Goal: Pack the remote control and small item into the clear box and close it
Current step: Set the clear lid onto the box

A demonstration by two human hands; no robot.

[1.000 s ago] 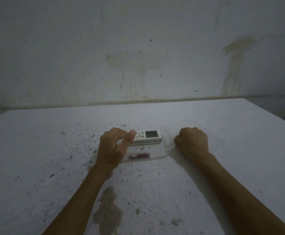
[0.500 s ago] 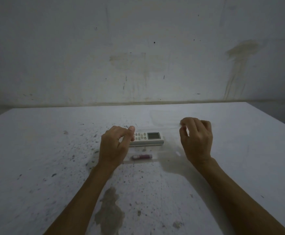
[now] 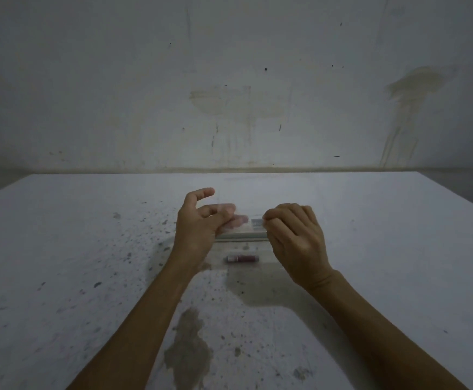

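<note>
over the remote control (image 3: pixel 241 233), both hands hang just above the table (image 3: pixel 60 263), and between them something clear and blurred sits across the remote's top. i take that to be the lid of the clear box (image 3: pixel 243 220), though it is too see-through and smeared to be sure where its edges run. the left hand (image 3: pixel 197 229) is at the remote's left end, forefinger raised free, thumb and the other fingers curled as if pinching the clear edge. the right hand (image 3: pixel 294 240) is at the remote's right end, fingers bunched into a loose fist with the tips turned toward the clear sheet; whether they actually grip it i cannot tell. one hand at each end would make sense for bringing a lid down level over what lies under it.

the remote lies crosswise, its long side facing the person, its small screen showing near the right hand. just nearer the person than the remote lies the small item (image 3: pixel 242 258), a dark red tube, parallel to it and apart from both hands. a faint clear outline around remote and tube suggests both already lie in the box's base, so closing looks like the step in hand.

further toward the person than the remote, the tabletop is speckled and has a dark stain (image 3: pixel 187 353); beyond the remote rises a marked wall (image 3: pixel 229 80).
</note>
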